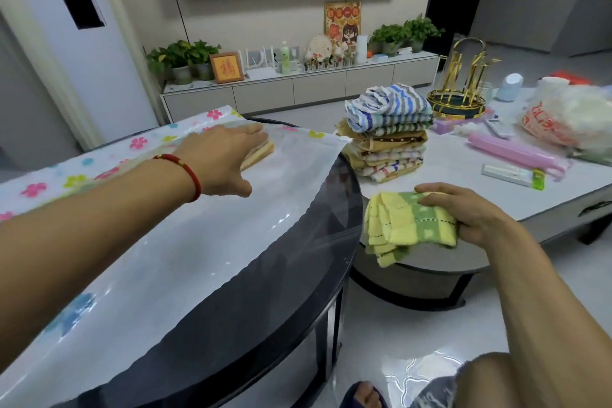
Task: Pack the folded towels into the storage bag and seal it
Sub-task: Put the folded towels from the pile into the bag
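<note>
The storage bag (185, 242), a slick, clear plastic sheet printed with bright flowers, lies flat across the dark, glossy round worktop (298, 242). The left hand (220, 161) rests on top of the bag with fingers straight and flat, pressing the film over a tan folded towel (260, 152) that shows through it at the bag's far end. Just off the bag's right edge, the right hand (470, 212) grips a nubby yellow-and-green folded towel (407, 225), fingers curled over its top, above a lower pale worktop (463, 172). Beyond that towel, further from the bag, stands a soft pile of folded towels (387, 132): striped blue-and-white terry on top, brown and checked layers beneath. A thin red cord bracelet (188, 172) circles the left wrist.
</note>
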Tool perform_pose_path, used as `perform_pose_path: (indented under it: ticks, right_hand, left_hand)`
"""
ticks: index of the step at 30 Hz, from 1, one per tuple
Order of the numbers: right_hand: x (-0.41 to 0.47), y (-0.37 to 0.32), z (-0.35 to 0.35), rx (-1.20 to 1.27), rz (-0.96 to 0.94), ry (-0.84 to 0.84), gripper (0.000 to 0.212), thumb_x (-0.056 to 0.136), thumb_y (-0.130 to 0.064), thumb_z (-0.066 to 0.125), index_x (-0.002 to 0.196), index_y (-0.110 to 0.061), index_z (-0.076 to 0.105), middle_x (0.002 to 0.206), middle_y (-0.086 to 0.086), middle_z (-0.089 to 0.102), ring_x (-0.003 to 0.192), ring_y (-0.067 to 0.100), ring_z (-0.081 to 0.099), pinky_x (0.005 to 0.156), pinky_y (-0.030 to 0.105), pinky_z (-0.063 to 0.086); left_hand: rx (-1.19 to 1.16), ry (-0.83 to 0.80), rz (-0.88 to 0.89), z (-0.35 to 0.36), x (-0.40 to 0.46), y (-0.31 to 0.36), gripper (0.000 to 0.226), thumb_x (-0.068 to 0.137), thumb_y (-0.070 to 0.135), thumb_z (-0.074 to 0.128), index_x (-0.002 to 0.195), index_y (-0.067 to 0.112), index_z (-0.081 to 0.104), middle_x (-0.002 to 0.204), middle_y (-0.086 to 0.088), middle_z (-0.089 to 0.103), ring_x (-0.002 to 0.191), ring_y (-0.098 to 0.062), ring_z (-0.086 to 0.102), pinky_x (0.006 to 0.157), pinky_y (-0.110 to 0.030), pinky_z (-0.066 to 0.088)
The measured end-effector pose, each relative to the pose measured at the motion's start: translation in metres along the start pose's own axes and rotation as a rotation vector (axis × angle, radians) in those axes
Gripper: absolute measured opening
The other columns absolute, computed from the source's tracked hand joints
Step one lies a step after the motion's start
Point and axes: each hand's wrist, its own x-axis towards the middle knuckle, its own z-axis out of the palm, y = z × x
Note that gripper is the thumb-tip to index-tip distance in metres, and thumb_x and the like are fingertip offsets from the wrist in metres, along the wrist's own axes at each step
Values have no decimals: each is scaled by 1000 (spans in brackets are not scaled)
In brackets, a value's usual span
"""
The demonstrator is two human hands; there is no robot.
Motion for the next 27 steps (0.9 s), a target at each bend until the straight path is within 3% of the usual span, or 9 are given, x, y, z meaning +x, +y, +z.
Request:
perform_pose_path:
  ticks: [4,7,10,12,14,17,20,23,27]
  right_hand:
    - [-45,-28,29,92,-158,-370,39,76,-15,81,115,-18,78,124,19,73,90,26,78,67,33,63]
    - [-61,-49,80,133,-194,-641,39,81,-16,77,120,-16,76,130,15,72,98,28,76,74,34,64]
    - [-54,-61,157,109,-227,-745,35,87,-9,67,120,-14,77,130,9,73,107,29,74,82,36,62]
    - [-38,-63,207,105,-247,-666,36,87,-1,65,117,-15,78,125,14,74,102,29,74,86,38,63]
    - [-15,-59,243,33,-299,-430,37,88,3,64,117,-16,77,124,18,73,99,29,74,89,40,62]
    - [17,-38,266,-325,-307,-176,45,91,-2,65,133,-17,66,117,10,68,103,30,69,89,43,61]
    - [30,-20,270,-626,-325,-41,49,91,-5,63,140,-10,59,132,15,62,116,33,62,88,37,56]
    - [31,-17,269,-692,-364,1,50,92,-14,68,140,-10,59,138,15,62,121,31,60,89,30,49]
    - [15,-26,254,-813,-416,21,49,94,-20,67,142,-17,59,131,15,66,114,35,65,96,43,56]
  left_hand:
    - [-68,-28,24,-19,-4,-7,105,71,33,82,156,23,21,165,7,15,142,-27,34,108,-52,42]
    - [-86,-39,24,-30,-9,-13,104,72,28,82,156,22,21,166,7,13,143,-26,34,112,-45,39]
    - [-73,-41,38,-39,-12,-16,103,75,26,81,157,18,19,166,4,11,145,-25,31,114,-37,34]
    - [-78,-36,31,-46,-14,-19,102,77,26,80,157,19,18,166,4,10,146,-25,29,115,-37,33]
    - [-87,-29,22,-50,-14,-21,100,78,26,79,157,20,18,166,5,10,146,-24,28,114,-37,32]
    - [-74,-21,19,-52,-15,-25,99,77,29,78,156,22,19,166,6,10,145,-26,30,113,-37,32]
    - [-70,-6,36,-47,-13,-26,97,78,32,77,156,21,21,166,3,13,145,-26,30,114,-37,30]
    - [-78,0,41,-37,-10,-25,97,77,35,76,156,22,20,166,4,14,146,-25,27,117,-46,32]
    - [-97,23,23,-26,-10,-22,93,78,34,72,156,25,22,166,8,11,145,-26,28,108,-54,40]
